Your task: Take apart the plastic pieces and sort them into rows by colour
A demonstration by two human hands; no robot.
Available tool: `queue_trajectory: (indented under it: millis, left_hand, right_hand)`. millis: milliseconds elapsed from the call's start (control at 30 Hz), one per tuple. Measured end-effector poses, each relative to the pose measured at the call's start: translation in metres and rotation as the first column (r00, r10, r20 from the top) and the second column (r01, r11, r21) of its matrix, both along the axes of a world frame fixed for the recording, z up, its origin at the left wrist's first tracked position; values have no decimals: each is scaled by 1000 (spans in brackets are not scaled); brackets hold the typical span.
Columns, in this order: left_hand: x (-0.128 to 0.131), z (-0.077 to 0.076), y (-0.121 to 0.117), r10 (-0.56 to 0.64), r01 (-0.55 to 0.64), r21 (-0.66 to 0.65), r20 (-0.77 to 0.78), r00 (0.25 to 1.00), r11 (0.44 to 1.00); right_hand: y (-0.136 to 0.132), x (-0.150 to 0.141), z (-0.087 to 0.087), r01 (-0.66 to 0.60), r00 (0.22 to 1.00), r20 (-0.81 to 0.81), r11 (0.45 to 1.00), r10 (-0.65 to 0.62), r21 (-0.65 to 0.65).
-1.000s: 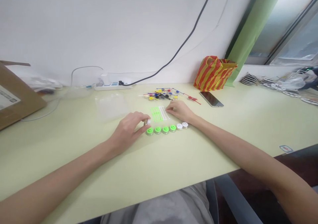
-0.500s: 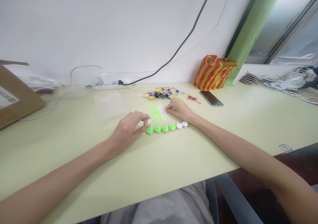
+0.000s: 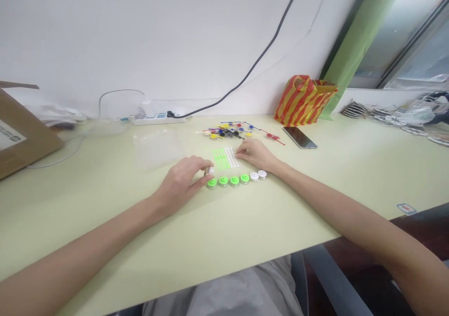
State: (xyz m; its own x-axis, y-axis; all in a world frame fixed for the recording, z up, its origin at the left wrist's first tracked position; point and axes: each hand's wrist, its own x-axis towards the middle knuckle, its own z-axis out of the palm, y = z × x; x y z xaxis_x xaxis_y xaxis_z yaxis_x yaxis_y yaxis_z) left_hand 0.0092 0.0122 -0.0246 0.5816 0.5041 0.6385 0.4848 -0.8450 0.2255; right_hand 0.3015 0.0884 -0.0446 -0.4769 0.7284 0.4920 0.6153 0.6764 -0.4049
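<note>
Between the thumb and fingers of my left hand (image 3: 182, 180) is a small clear round piece with a white top (image 3: 209, 170), held on its side. Just below it a row of similar pieces stands on the table: several with green tops (image 3: 234, 180) and two with white tops (image 3: 254, 176). My right hand (image 3: 255, 153) has its fingers pinched together at the right edge of the thin white plastic sticks (image 3: 231, 157). The fingertips seem to grip the outermost stick, partly hidden by them. Thin green plastic sticks (image 3: 220, 159) lie side by side to their left.
Behind my hands is a loose pile of coloured sticks and round pieces (image 3: 229, 132). A phone (image 3: 300, 137) and a striped bag (image 3: 303, 101) are to the right. A clear plastic bag (image 3: 157, 148), power strip (image 3: 159, 118) and cardboard box (image 3: 28, 133) are on the left.
The view has shifted very slightly. Both hands stay in nearly the same places, and the left still holds the white-topped piece.
</note>
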Motion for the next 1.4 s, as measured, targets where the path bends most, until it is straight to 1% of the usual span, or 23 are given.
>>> queue_trajectory:
  millis: [267, 467, 800, 1033, 1400]
  left_hand:
    - [0, -1, 0, -3, 3, 16, -17, 1000, 1000]
    - [0, 0, 0, 7, -7, -10, -24, 1000, 1000]
    - [0, 0, 0, -13, 13, 26, -16, 1000, 1000]
    - [0, 0, 1, 0, 0, 4, -27, 1000, 1000]
    - [-1, 0, 0, -23, 25, 44, -32, 999, 999]
  right_hand:
    - [-3, -2, 2, 7, 1000, 14, 1000, -7, -13]
    - [-2, -1, 2, 13, 1000, 8, 1000, -12, -23]
    - [-1, -2, 2, 20, 1000, 14, 999, -20, -25]
    - [0, -2, 0, 12, 1000, 17, 1000, -12, -7]
    - [0, -3, 1, 6, 999, 40, 1000, -5, -26]
